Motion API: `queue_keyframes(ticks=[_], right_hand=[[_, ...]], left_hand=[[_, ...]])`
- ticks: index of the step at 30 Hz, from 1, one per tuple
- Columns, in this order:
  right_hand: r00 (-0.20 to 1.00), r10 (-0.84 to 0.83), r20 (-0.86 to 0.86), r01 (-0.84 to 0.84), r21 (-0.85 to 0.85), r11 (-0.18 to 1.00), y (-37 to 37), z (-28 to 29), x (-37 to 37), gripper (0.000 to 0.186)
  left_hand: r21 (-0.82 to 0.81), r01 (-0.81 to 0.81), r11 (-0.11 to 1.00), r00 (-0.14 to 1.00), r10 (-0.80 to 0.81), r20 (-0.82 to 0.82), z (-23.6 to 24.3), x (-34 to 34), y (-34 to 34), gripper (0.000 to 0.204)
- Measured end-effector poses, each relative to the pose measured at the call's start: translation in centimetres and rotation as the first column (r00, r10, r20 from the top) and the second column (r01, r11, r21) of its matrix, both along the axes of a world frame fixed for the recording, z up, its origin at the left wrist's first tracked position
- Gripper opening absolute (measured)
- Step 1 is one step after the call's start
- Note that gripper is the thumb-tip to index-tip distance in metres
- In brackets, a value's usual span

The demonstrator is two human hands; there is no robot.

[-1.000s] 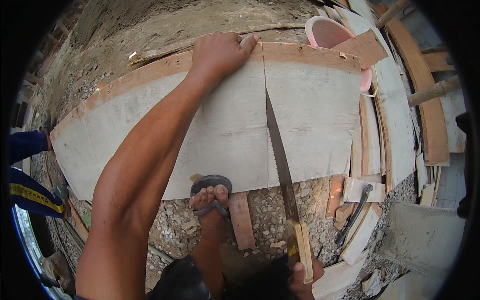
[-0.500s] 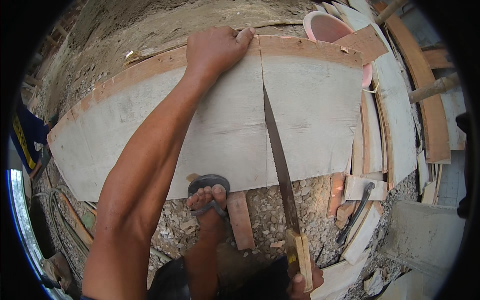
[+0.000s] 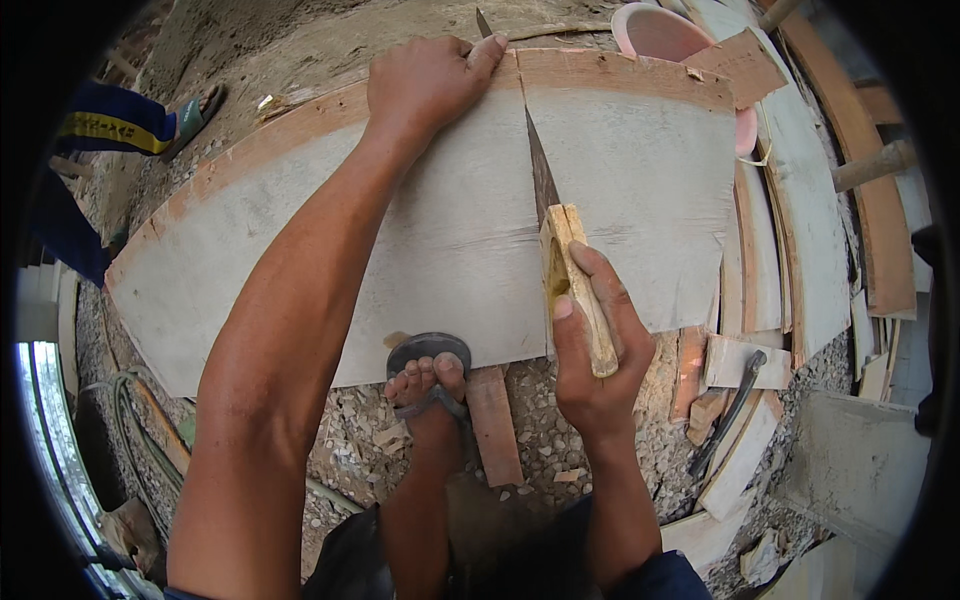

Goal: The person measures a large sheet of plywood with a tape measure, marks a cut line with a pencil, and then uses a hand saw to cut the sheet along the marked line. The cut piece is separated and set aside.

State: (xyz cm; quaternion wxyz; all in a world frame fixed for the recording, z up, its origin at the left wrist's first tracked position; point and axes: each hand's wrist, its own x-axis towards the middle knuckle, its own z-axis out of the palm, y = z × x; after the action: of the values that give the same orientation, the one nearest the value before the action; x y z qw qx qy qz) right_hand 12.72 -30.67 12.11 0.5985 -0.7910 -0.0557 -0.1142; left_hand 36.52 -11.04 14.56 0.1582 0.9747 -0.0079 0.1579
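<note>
A wide board (image 3: 640, 200), pale grey with a bare brown strip along its far edge, lies across the view. My left hand (image 3: 425, 85) is closed over that far edge, its thumb beside the cut; the fingers beyond the edge are partly hidden. In my right hand (image 3: 605, 350) is the pale wooden handle of a handsaw (image 3: 542, 170). Its dark blade runs through the cut near the board's far edge, and the tip pokes out beyond. A thin line continues from the cut towards the near edge. My sandalled foot (image 3: 425, 375) presses on the near edge.
A pink basin (image 3: 655, 35) stands behind the board's right end. Planks (image 3: 870, 200) and offcuts lie at right, with a dark curved bar (image 3: 730, 410) among them. Gravel covers the ground in front. At far left are another person's legs (image 3: 115, 120); below lies a hose (image 3: 125, 430).
My right hand has pushed the saw forward and up, so the handle is now over the board and the tip shows past the far edge. Another person's leg and sandal have appeared at upper left.
</note>
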Motion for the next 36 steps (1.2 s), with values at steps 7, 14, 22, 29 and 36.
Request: queue_keyframes(ticks=[7,14,22,29,36], right_hand=[[0.987,-0.089,0.134,0.091,-0.009,0.996,-1.6,4.5,-10.9,0.035],[0.954,-0.035,0.296,0.063,-0.085,0.994,-1.2,-7.5,-2.9,0.033],[0.990,-0.098,-0.100,0.093,-0.055,0.994,-2.2,6.8,-11.1,0.022],[0.999,-0.046,-0.008,0.044,-0.156,0.987,-2.3,-2.5,-4.2,0.031],[0.993,0.005,-0.117,-0.006,-0.006,1.000,-4.0,5.1,-10.0,0.018]], left_hand=[[0.003,-0.007,1.000,0.993,0.007,0.117,-1.4,0.6,0.1,0.067],[0.071,-0.009,0.997,0.995,0.003,0.096,-0.6,1.2,0.9,0.068],[-0.020,-0.014,1.000,1.000,0.014,-0.003,-0.8,0.2,0.2,0.071],[0.066,0.040,0.997,0.998,-0.036,-0.056,0.2,0.4,0.0,0.072],[0.002,0.004,1.000,0.999,-0.004,-0.039,-0.3,0.5,0.3,0.075]])
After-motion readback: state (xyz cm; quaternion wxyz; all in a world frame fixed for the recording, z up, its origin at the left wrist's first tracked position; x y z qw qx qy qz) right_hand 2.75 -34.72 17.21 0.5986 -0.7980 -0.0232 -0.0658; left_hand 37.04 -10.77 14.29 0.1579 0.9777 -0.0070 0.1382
